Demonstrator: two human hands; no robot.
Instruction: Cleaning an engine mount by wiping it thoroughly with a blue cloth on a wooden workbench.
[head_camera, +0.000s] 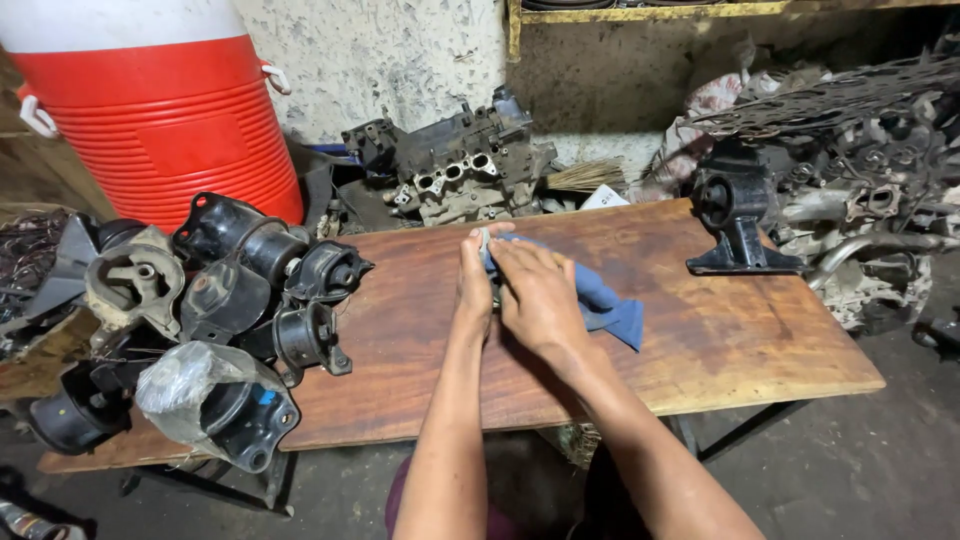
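At the middle of a wooden table (700, 340), the left hand (474, 285) pinches a small metal part (486, 240) while the right hand (540, 295), fingers pressed together, rubs it with a blue cloth (605, 305). The wiping looks under way: one black mount (738, 225) stands apart at right, and a pile of mounts (230, 300) sits at left.

On the wooden table (720, 350), both hands meet near the middle, the left hand (474, 285) just left of the right hand (538, 300), with a cloth (605, 305) under and to the right of them. A heap of engine mounts (215, 300) covers the table's left end. One engine mount (738, 225) stands at the far right edge. Behind the table an engine block (455, 170) lies against the wall, with a water cooler (160, 110) to its left.
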